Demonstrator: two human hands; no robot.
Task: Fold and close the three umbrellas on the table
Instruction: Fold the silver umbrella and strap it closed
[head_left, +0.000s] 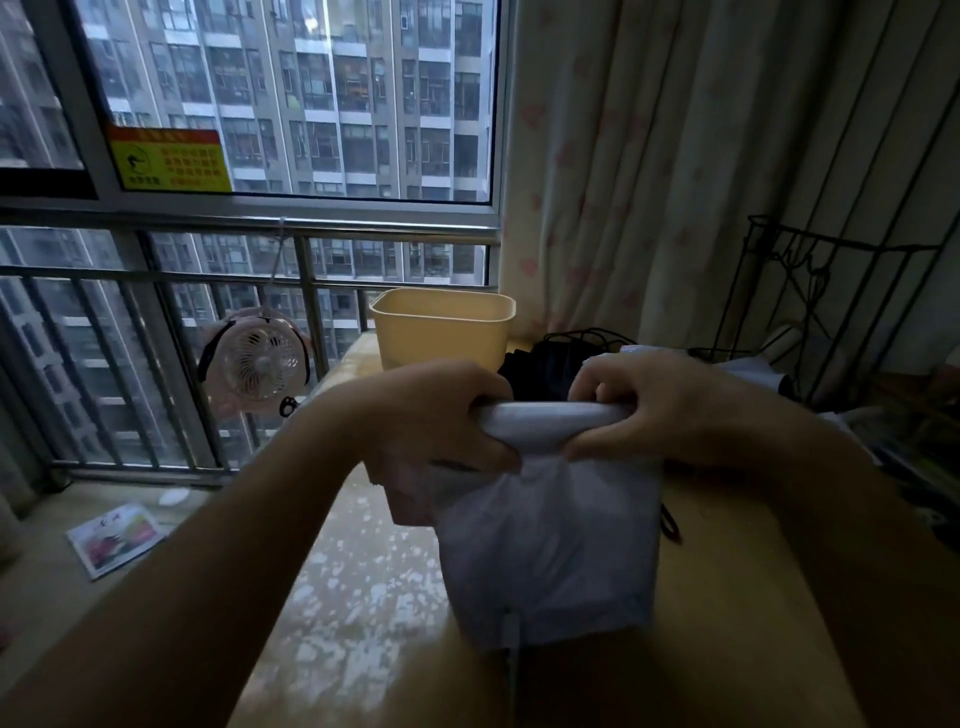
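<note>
A pale umbrella (550, 525) is gripped by both hands — left hand (436, 415), right hand (660, 405) — just before the yellow bin (441, 332), above the worktop (727, 623).

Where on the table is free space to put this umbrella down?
Bare table lies left of the pale umbrella, from the bin toward you, and at the near right. Crowded: far right, by the black umbrella and rack.

Dim daylight | large window (291, 98) facing grey tower blocks, yellow warning sticker (171, 158) on glass | metal railing (156, 270) below, small fan (258, 358) hung from it | pale flowered curtain (675, 156) right | wooden bench (753, 597), yellow tub (441, 332) at far end | black wire rack (831, 291) right | booklet (117, 538) on floor (47, 582)
</note>
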